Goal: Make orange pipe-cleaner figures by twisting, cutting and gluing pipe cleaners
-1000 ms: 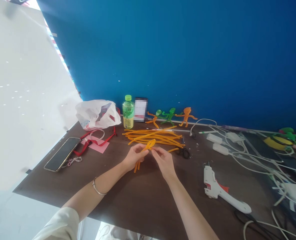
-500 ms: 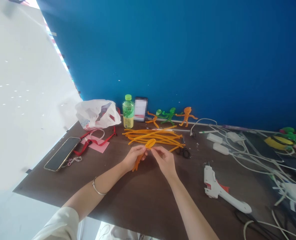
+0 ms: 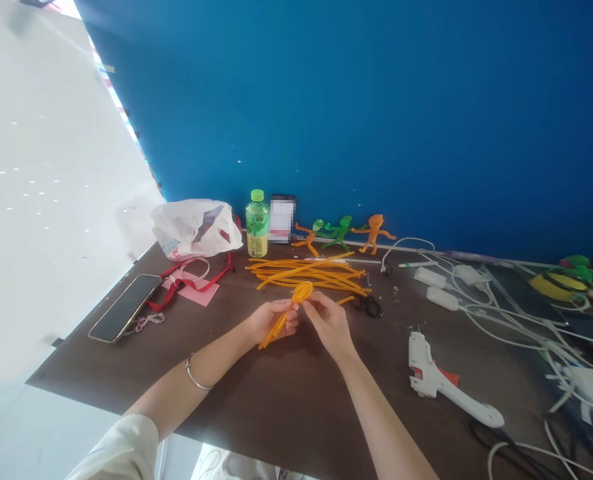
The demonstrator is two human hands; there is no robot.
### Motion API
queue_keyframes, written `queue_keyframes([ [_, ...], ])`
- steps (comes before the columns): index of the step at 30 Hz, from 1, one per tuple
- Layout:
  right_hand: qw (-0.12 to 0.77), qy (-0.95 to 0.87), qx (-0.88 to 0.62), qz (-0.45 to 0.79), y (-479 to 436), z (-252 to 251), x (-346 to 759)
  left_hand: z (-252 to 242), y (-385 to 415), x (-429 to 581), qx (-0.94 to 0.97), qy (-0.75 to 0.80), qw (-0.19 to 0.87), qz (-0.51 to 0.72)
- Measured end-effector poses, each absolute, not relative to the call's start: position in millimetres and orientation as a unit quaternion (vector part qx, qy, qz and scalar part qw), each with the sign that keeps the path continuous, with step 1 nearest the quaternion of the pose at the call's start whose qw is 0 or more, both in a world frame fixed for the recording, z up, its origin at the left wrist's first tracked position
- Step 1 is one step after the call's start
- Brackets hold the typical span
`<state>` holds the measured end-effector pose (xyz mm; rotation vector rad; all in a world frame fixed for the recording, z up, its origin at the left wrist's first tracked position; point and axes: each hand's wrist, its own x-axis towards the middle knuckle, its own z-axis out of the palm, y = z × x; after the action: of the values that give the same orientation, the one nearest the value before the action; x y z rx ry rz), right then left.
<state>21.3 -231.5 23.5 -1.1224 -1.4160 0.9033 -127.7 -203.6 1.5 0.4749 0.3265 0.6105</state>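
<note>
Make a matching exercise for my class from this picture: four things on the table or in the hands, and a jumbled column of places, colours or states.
Things
1. looped orange stems
2. bottle
3. glue gun
4. pink paper

Places, colours or states
a. mostly white, lying on its side
b. partly covered by a red strap
c. held with the left hand and right hand
d. standing upright, green cap on

Right pairs: 1-c, 2-d, 3-a, 4-b

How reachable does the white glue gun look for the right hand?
Probably yes: the white glue gun lies to the right of the right hand, with nothing visible blocking the way, though that hand is occupied with the looped orange strands.
</note>
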Motion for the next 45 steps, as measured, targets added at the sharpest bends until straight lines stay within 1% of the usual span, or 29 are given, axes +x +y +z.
queue_keyframes([
  [3, 0.535, -0.577, -0.473, 0.395, -232.9, 25.3, 19.9, 1.1, -203.7, -126.7, 0.256, 0.159, 0.905, 0.300],
  [5, 0.539, -0.565, -0.478, 0.402, -233.4, 25.7, 20.1, 0.8, -204.3, -124.6, 0.305, 0.181, 0.879, 0.318],
  [8, 0.551, -0.541, -0.483, 0.412, -232.7, 24.1, 21.1, 0.3, -206.6, -119.4, 0.390, 0.224, 0.817, 0.361],
  [10, 0.559, -0.529, -0.484, 0.417, -231.5, 21.6, 21.4, -0.1, -209.3, -116.2, 0.451, 0.265, 0.750, 0.405],
  [12, 0.564, -0.524, -0.487, 0.413, -230.3, 19.0, 20.7, -0.5, -212.6, -114.8, 0.541, 0.329, 0.626, 0.455],
  [15, 0.573, -0.519, -0.497, 0.395, -230.0, 16.8, 17.9, -1.4, -217.0, -116.0, 0.679, 0.405, 0.348, 0.503],
  [17, 0.575, -0.519, -0.500, 0.387, -231.1, 17.1, 15.2, -2.4, -218.3, -117.8, 0.731, 0.415, 0.191, 0.507],
  [19, 0.574, -0.521, -0.503, 0.382, -232.7, 18.1, 12.7, -3.4, -218.1, -119.2, 0.759, 0.418, 0.095, 0.490],
  [21, 0.570, -0.525, -0.507, 0.378, -234.0, 18.7, 10.9, -3.9, -217.2, -119.9, 0.776, 0.429, 0.047, 0.460],
  [22, 0.566, -0.528, -0.509, 0.377, -234.3, 18.7, 10.6, -3.9, -216.7, -120.1, 0.781, 0.435, 0.040, 0.447],
  [24, 0.557, -0.538, -0.514, 0.369, -234.1, 18.1, 11.2, -2.9, -215.9, -120.1, 0.784, 0.438, 0.062, 0.434],
  [26, 0.549, -0.554, -0.518, 0.351, -233.1, 17.1, 13.7, -0.8, -215.2, -120.1, 0.783, 0.427, 0.125, 0.434],
  [32, 0.503, -0.633, -0.507, 0.299, -231.5, 18.1, 25.8, 2.1, -212.1, -119.2, 0.705, 0.401, 0.379, 0.445],
  [36, 0.482, -0.656, -0.501, 0.293, -233.4, 21.3, 28.9, -0.6, -210.1, -116.7, 0.564, 0.395, 0.575, 0.442],
  [38, 0.480, -0.662, -0.498, 0.288, -234.0, 23.2, 29.1, 0.2, -208.9, -116.1, 0.492, 0.376, 0.650, 0.440],
  [40, 0.483, -0.665, -0.497, 0.279, -234.1, 25.0, 29.5, 2.7, -207.5, -116.4, 0.433, 0.353, 0.700, 0.446],
  [45, 0.481, -0.665, -0.503, 0.270, -232.6, 26.2, 32.9, 8.9, -204.8, -120.1, 0.356, 0.300, 0.774, 0.429],
])
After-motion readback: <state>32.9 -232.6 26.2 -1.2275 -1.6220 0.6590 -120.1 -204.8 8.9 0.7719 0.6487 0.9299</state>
